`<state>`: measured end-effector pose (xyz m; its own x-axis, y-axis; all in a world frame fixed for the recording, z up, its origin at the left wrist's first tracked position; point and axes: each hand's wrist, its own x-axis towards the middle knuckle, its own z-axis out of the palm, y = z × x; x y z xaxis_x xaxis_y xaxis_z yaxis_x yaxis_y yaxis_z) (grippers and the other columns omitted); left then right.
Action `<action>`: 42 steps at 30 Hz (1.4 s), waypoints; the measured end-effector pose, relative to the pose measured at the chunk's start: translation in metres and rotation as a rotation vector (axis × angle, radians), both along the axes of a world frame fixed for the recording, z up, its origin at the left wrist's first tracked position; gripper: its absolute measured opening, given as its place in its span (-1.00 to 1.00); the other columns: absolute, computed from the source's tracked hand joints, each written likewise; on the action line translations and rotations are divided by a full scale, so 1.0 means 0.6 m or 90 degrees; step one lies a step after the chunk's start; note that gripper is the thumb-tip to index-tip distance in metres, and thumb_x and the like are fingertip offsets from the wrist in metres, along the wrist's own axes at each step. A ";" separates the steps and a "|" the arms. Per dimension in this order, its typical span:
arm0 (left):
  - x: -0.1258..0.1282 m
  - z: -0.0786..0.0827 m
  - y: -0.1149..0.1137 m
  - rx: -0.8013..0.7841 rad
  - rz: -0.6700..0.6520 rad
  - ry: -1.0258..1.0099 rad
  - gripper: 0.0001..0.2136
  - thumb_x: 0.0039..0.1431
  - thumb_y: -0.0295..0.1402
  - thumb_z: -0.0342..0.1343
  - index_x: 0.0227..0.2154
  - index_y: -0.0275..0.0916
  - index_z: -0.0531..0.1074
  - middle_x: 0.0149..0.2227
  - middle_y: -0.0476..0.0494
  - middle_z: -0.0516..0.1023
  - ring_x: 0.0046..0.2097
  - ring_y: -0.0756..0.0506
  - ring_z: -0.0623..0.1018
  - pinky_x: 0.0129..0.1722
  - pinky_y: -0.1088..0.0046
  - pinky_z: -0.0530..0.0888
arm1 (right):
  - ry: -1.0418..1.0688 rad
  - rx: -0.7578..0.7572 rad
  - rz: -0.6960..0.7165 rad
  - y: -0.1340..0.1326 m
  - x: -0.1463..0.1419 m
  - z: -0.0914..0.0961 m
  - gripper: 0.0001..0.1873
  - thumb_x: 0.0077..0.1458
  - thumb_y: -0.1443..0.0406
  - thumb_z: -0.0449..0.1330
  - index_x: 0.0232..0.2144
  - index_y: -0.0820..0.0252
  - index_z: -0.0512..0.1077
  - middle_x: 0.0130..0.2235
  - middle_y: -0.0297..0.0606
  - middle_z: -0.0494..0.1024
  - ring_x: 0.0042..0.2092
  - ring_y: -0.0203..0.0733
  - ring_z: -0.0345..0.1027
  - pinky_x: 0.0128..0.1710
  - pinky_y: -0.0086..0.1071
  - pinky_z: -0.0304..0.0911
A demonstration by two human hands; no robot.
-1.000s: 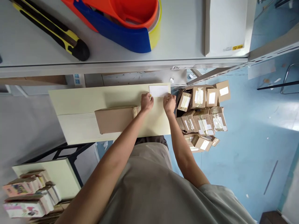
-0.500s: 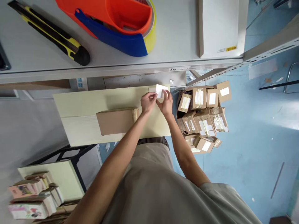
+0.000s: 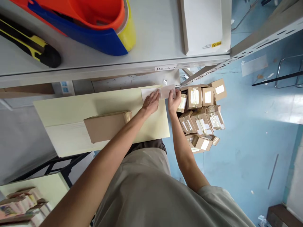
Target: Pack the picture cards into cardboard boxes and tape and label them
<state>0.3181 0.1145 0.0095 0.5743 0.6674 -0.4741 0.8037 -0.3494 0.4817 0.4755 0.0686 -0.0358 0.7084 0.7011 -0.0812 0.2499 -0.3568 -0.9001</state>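
Observation:
On the pale yellow board (image 3: 113,101), my left hand (image 3: 151,102) lies with its fingers stretched over a white paper label (image 3: 146,92) near the far edge. My right hand (image 3: 174,100) pinches the right end of a thin, greyish paper slip (image 3: 167,91), which reaches past the board's right edge. The slip adjoins the white label; whether the two are joined I cannot tell. Left of my forearm sits a closed brown cardboard box (image 3: 107,126), taped at its right end.
A grey shelf (image 3: 156,41) above the board bears a tape dispenser (image 3: 94,37), a utility knife (image 3: 35,47) and a white box (image 3: 202,25). Several labelled cartons (image 3: 201,121) are piled on the blue floor at right. Books (image 3: 19,205) are stacked at lower left.
Both hands were close together on a raised white slip. My right hand has moved right with the greyish slip, while my left hand has flattened onto the label. The view has shifted.

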 end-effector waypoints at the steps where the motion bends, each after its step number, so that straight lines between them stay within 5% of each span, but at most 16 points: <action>1: 0.003 -0.004 0.003 -0.007 -0.028 0.023 -0.20 0.38 -0.52 0.02 0.67 -0.31 0.08 0.72 -0.31 0.00 0.64 -0.40 0.17 0.56 -0.09 0.32 | 0.009 -0.009 -0.021 0.001 0.005 -0.004 -0.55 0.53 -0.08 0.13 0.02 0.15 0.53 0.01 -0.03 0.68 0.11 0.05 0.58 0.28 0.06 0.47; 13: 0.021 0.001 0.025 0.014 -0.124 0.135 -0.03 0.32 -0.47 0.19 0.71 -0.36 -0.12 0.74 -0.34 -0.11 0.60 -0.46 0.18 0.44 0.01 0.46 | 0.003 -0.154 -0.041 0.007 0.029 -0.036 -0.66 0.51 0.01 0.15 -0.21 0.09 0.47 -0.14 -0.11 0.70 -0.06 0.00 0.56 0.14 -0.13 0.46; 22: 0.036 0.016 0.029 -0.007 -0.139 0.179 -0.03 0.24 -0.47 0.28 0.67 -0.39 0.05 0.75 -0.34 -0.19 0.60 -0.49 0.20 0.39 0.04 0.53 | -0.004 -0.217 -0.159 -0.038 0.043 -0.010 -0.75 0.48 0.14 0.15 -0.27 0.09 0.43 -0.18 -0.08 0.69 -0.12 0.00 0.54 0.08 -0.17 0.46; 27: 0.035 0.011 0.036 -0.064 -0.076 0.140 -0.04 0.25 -0.43 0.29 0.67 -0.35 0.05 0.76 -0.30 -0.21 0.65 -0.45 0.13 0.47 0.06 0.48 | -0.020 -0.200 -0.198 -0.073 0.056 0.029 -0.69 0.47 0.06 0.14 -0.30 0.07 0.40 -0.24 -0.17 0.62 -0.14 -0.02 0.49 0.06 -0.18 0.44; 31: 0.028 0.024 0.013 -0.128 0.111 0.029 -0.15 0.32 -0.44 0.20 0.63 -0.48 0.10 0.71 -0.53 -0.04 0.68 -0.39 0.16 0.61 0.09 0.27 | -0.008 -0.078 -0.129 -0.099 0.033 0.079 -0.50 0.44 -0.17 0.15 -0.32 0.07 0.42 -0.32 -0.31 0.53 -0.21 -0.12 0.39 -0.03 -0.25 0.41; 34: 0.002 0.060 -0.044 -0.215 0.308 -0.081 -0.28 0.33 -0.35 0.24 0.51 -0.44 0.29 0.52 -0.66 0.39 0.49 -0.40 0.52 0.47 0.03 0.47 | 0.055 0.004 -0.076 -0.121 0.000 0.126 -0.39 0.36 -0.29 0.20 -0.36 0.08 0.42 -0.37 -0.39 0.46 -0.27 -0.18 0.32 -0.12 -0.30 0.37; 36: -0.030 0.100 -0.092 -0.325 0.434 -0.205 -0.38 0.30 -0.23 0.32 0.36 -0.34 0.44 0.28 -0.58 0.66 0.15 -0.31 0.76 0.16 0.09 0.69 | 0.104 0.029 -0.054 -0.136 -0.021 0.159 -0.36 0.34 -0.31 0.23 -0.38 0.08 0.41 -0.39 -0.41 0.44 -0.29 -0.21 0.31 -0.16 -0.33 0.34; 39: -0.093 0.179 -0.156 -0.393 0.527 -0.421 -0.51 0.22 -0.03 0.37 0.09 -0.23 0.59 0.08 -0.40 0.78 -0.03 -0.23 0.78 -0.08 0.25 0.71 | 0.170 0.041 -0.027 -0.155 -0.046 0.209 -0.34 0.30 -0.33 0.28 -0.40 0.08 0.40 -0.40 -0.43 0.43 -0.33 -0.24 0.28 -0.23 -0.36 0.30; 42: -0.151 0.260 -0.196 -0.378 0.588 -0.489 -0.53 0.14 0.04 0.43 -0.06 -0.22 0.63 -0.07 -0.33 0.81 -0.16 -0.19 0.75 -0.26 0.33 0.64 | 0.208 0.041 0.016 -0.166 -0.066 0.257 -0.33 0.28 -0.34 0.31 -0.42 0.07 0.37 -0.42 -0.45 0.38 -0.35 -0.26 0.23 -0.29 -0.38 0.24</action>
